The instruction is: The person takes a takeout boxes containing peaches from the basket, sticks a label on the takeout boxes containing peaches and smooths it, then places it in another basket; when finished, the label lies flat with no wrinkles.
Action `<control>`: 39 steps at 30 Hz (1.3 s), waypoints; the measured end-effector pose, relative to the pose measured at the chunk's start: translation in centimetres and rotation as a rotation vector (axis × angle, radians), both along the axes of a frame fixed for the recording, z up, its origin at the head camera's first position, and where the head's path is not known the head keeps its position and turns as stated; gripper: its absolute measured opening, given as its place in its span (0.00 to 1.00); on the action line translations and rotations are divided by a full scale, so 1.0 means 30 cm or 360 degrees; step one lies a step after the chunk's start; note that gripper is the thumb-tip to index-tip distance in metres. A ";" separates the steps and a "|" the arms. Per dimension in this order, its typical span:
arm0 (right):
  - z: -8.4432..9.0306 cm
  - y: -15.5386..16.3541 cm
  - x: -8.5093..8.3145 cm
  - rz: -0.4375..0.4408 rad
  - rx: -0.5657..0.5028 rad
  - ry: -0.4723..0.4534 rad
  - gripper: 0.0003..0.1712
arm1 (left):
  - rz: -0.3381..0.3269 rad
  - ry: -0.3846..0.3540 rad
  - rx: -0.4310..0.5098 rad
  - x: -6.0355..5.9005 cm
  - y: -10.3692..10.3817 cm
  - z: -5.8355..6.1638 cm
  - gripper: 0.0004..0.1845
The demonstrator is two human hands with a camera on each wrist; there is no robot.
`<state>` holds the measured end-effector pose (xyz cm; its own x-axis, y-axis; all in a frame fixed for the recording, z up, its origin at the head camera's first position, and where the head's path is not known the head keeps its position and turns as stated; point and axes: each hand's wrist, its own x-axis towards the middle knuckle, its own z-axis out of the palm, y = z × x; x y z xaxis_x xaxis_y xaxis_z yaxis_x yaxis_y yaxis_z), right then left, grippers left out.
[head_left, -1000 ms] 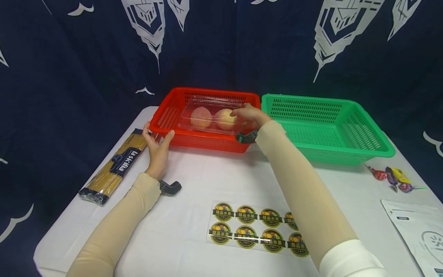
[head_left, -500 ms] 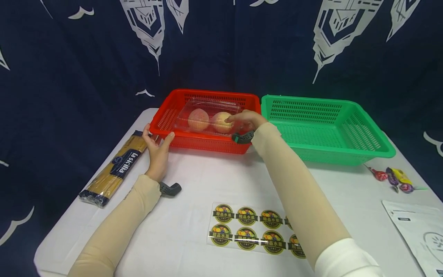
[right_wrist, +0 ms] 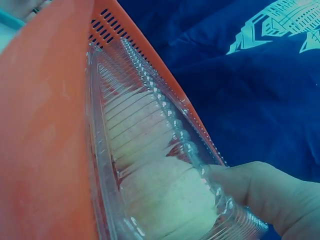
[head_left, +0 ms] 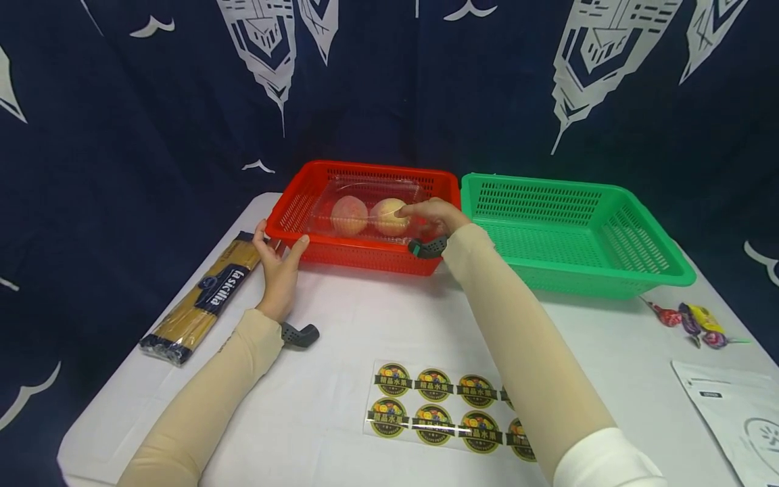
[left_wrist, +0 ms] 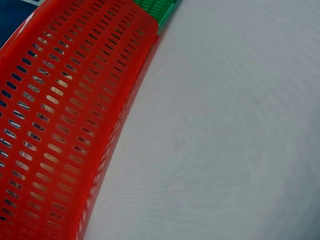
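Observation:
A clear plastic clamshell (head_left: 372, 189) with two peaches (head_left: 349, 216) inside lies within the red plastic basket (head_left: 365, 257). My right hand (head_left: 439, 215) grips the clamshell's right end. In the right wrist view, the thumb (right_wrist: 260, 190) presses along the ridged edge of its lid (right_wrist: 165, 107); the other fingers are hidden. My left hand (head_left: 278, 277) holds the front left corner of the basket, thumb on the front side and fingers round the left side. Only the basket's slotted wall (left_wrist: 65, 110) and the white tabletop show in the left wrist view.
A green basket (head_left: 548, 243) stands right beside the red one. Left lies a pack of spaghetti (head_left: 203, 297). A sheet of round fruit stickers (head_left: 435, 406) is at the front, partly under my right forearm. Several lollipops (head_left: 694, 321) and a white pouch (head_left: 730, 406) lie at right.
My right hand has brought the clamshell slightly left and lower into the red basket, mostly in the first half second. My left hand has stayed at the basket corner.

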<state>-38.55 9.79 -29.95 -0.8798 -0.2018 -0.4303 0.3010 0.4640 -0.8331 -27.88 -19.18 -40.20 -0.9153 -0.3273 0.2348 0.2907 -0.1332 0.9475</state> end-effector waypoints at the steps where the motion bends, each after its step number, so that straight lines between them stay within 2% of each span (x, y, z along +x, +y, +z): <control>1: -0.003 0.000 -0.004 0.0023 0.0032 0.0023 0.45 | 0.0001 0.0000 -0.0007 0.000 0.000 -0.001 0.48; 3: -0.008 -0.002 -0.010 0.0049 0.0062 0.0057 0.42 | 0.0002 -0.0004 -0.0017 0.001 -0.001 -0.002 0.47; 5: -0.009 -0.002 -0.011 0.0041 0.0054 0.0068 0.45 | 0.0003 -0.0011 -0.0022 0.001 -0.001 -0.001 0.48; 10: -0.009 -0.001 -0.004 -0.0027 -0.0109 0.0026 0.51 | 0.0002 -0.0026 -0.0014 0.001 0.001 0.003 0.48; 17: -0.016 -0.014 0.016 -0.0040 -0.0374 0.0058 0.50 | -0.0001 -0.0017 -0.0017 -0.001 0.000 0.006 0.48; 24: -0.027 -0.024 0.029 -0.0168 -0.0488 0.0069 0.47 | 0.0010 -0.0031 -0.0045 0.002 0.000 -0.001 0.48; 31: -0.019 -0.017 0.034 -0.0209 -0.0521 0.0086 0.38 | 0.0001 -0.0034 -0.0040 0.001 -0.001 -0.013 0.48; 37: 0.011 -0.005 0.042 -0.0220 -0.0617 0.0161 0.15 | -0.0007 -0.0018 -0.0049 -0.001 -0.004 -0.007 0.48; 39: 0.023 0.001 0.044 -0.0217 -0.0647 0.0182 0.11 | -0.0009 -0.0017 -0.0044 0.000 -0.004 -0.005 0.48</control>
